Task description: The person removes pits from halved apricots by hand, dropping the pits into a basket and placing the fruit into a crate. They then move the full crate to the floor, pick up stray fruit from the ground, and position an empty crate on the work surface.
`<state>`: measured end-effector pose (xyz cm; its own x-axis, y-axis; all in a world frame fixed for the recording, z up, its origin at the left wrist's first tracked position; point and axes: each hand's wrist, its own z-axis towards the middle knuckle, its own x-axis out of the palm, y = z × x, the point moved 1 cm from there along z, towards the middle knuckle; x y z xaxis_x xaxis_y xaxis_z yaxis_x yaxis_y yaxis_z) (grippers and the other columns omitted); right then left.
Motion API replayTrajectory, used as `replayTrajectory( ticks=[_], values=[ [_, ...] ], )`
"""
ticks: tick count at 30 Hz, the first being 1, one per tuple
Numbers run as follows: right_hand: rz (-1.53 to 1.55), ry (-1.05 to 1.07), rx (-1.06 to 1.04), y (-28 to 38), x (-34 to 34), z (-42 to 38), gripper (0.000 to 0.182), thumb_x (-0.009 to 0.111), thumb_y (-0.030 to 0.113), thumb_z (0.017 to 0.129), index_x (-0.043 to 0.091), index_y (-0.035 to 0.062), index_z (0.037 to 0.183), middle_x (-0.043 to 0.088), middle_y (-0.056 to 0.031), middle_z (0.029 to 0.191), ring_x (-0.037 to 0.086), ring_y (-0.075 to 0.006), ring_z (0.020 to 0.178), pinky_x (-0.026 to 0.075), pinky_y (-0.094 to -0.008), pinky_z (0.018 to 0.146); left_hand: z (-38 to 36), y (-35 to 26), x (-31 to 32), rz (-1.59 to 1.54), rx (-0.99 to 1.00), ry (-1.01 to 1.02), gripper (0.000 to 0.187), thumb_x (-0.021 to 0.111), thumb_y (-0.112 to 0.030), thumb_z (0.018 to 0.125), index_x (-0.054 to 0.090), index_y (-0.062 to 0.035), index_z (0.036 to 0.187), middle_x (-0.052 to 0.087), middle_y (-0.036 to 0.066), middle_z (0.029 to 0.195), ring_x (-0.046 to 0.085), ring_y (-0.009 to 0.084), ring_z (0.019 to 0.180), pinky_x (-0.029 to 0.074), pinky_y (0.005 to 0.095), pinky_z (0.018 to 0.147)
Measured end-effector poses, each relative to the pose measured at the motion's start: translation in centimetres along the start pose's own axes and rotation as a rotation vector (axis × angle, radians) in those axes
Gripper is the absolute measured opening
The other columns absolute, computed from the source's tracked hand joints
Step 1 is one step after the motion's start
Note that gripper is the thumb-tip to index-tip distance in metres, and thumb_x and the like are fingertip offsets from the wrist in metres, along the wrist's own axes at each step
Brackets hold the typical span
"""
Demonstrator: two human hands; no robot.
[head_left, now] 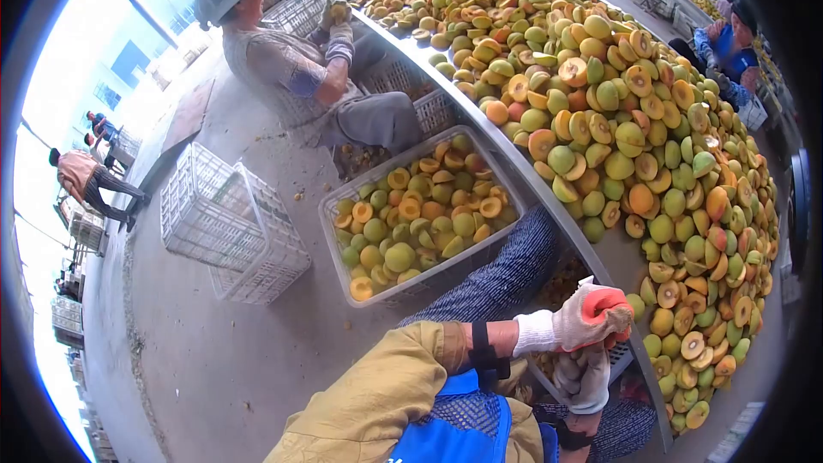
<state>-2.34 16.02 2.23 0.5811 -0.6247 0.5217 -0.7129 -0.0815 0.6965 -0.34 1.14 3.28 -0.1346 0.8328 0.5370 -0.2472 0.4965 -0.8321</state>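
My left hand (593, 317), in a white knit glove with an orange-red coated patch, is closed in a fist at the table's edge. A small whitish tip (586, 280) shows above its fingers. Just below and touching it, my right hand (583, 380), in a greyish glove, has its fingers curled in. What either hand holds is hidden, and I cannot tell what it is. Beside them on the metal table (619, 259) lies a big heap of yellow-green peaches (630, 137), many cut in halves with hollows or stones showing.
A translucent tub (350, 298) of peach halves stands on the floor left of my knee. Stacked white crates (249, 231) are farther left. A seated person in a hat (283, 77) works along the same table; another person (730, 51) sits across it.
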Motion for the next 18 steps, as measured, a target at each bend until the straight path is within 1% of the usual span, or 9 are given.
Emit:
replayTrajectory(
  ticks=[1, 2, 5, 9, 10, 11, 14, 17, 18],
  values=[
    [0.050, 0.053, 0.041, -0.4, -1.1, -0.2, 0.048, 0.052, 0.060, 0.100, 0.050, 0.0125, 0.097, 0.037, 0.0027, 0.054, 0.028, -0.0088, 0.032, 0.022, -0.0262, 0.031, 0.0, 0.0, 0.3, 0.042, 0.057, 0.047, 0.036, 0.065, -0.040, 0.099, 0.065, -0.0056, 0.086, 0.069, 0.005, 0.077, 0.065, 0.0133, 0.064, 0.052, 0.0275, 0.055],
    [0.150, 0.165, 0.059, -1.3, -3.2, -0.3, 0.052, 0.057, 0.061, 0.096, 0.056, 0.0097, 0.102, 0.049, -0.0015, 0.061, 0.030, -0.0091, 0.033, 0.024, -0.0277, 0.031, 0.0, -0.1, 0.5, 0.087, 0.117, 0.095, 0.036, 0.066, -0.038, 0.099, 0.065, -0.0051, 0.084, 0.068, 0.005, 0.075, 0.066, 0.0133, 0.064, 0.052, 0.0275, 0.055],
    [0.479, 0.410, 0.143, -2.4, -5.5, 0.0, 0.055, 0.057, 0.064, 0.095, 0.057, 0.0096, 0.103, 0.047, -0.0003, 0.061, 0.028, -0.0080, 0.033, 0.022, -0.0276, 0.031, 0.4, 0.1, 1.1, 0.126, -0.054, 0.126, 0.036, 0.061, -0.037, 0.100, 0.065, -0.0024, 0.092, 0.071, 0.007, 0.083, 0.065, 0.0132, 0.065, 0.052, 0.0277, 0.058],
    [0.468, 0.712, 0.014, -1.4, -2.3, 0.7, 0.045, 0.053, 0.058, 0.101, 0.057, 0.0134, 0.108, 0.036, 0.0048, 0.060, 0.031, -0.0072, 0.041, 0.024, -0.0264, 0.035, 0.5, -2.7, 1.6, -0.431, -0.385, -0.124, 0.033, 0.063, -0.034, 0.099, 0.061, -0.0038, 0.085, 0.064, 0.006, 0.073, 0.067, 0.0185, 0.063, 0.054, 0.0300, 0.050],
    [0.599, 0.459, -0.056, -1.2, -0.9, 0.0, 0.040, 0.050, 0.051, 0.104, 0.053, 0.0114, 0.100, 0.034, 0.0057, 0.060, 0.033, -0.0072, 0.044, 0.025, -0.0257, 0.036, 0.8, -1.9, 1.5, -0.515, -0.357, -0.225, 0.032, 0.061, -0.035, 0.100, 0.060, -0.0044, 0.090, 0.062, 0.006, 0.073, 0.067, 0.0191, 0.062, 0.054, 0.0300, 0.046],
    [0.593, 0.484, -0.085, -1.3, -1.0, 0.0, 0.040, 0.049, 0.050, 0.105, 0.050, 0.0108, 0.097, 0.034, 0.0054, 0.060, 0.032, -0.0071, 0.043, 0.026, -0.0256, 0.035, 1.1, -1.8, 1.0, -0.561, -0.369, -0.261, 0.032, 0.062, -0.035, 0.100, 0.061, -0.0045, 0.093, 0.065, 0.007, 0.076, 0.067, 0.0178, 0.063, 0.054, 0.0291, 0.048],
    [0.508, 0.650, -0.176, 0.0, 0.8, 1.0, 0.045, 0.041, 0.050, 0.108, 0.038, 0.0118, 0.085, 0.036, 0.0032, 0.055, 0.024, -0.0057, 0.034, 0.025, -0.0243, 0.030, 0.1, -6.7, -3.7, -0.147, -0.227, -0.325, 0.033, 0.062, -0.037, 0.101, 0.064, -0.0044, 0.097, 0.068, 0.008, 0.084, 0.067, 0.0155, 0.067, 0.057, 0.0284, 0.055],
    [0.502, 0.555, -0.206, -0.1, -1.2, 0.8, 0.044, 0.039, 0.048, 0.109, 0.037, 0.0124, 0.085, 0.039, 0.0017, 0.056, 0.027, -0.0061, 0.035, 0.026, -0.0239, 0.030, -3.8, -7.9, -11.6, 0.162, -0.041, -0.551, 0.030, 0.061, -0.033, 0.101, 0.066, -0.0030, 0.100, 0.068, 0.007, 0.081, 0.066, 0.0125, 0.067, 0.058, 0.0265, 0.063],
    [0.562, 0.457, -0.173, -0.3, -1.8, 0.4, 0.045, 0.041, 0.050, 0.108, 0.039, 0.0123, 0.084, 0.040, 0.0013, 0.055, 0.028, -0.0076, 0.035, 0.034, -0.0277, 0.035, -6.0, -7.5, -16.1, 0.510, 0.082, -0.510, 0.026, 0.063, -0.027, 0.100, 0.067, -0.0016, 0.095, 0.067, 0.005, 0.076, 0.064, 0.0091, 0.071, 0.057, 0.0262, 0.064]
  ],
)
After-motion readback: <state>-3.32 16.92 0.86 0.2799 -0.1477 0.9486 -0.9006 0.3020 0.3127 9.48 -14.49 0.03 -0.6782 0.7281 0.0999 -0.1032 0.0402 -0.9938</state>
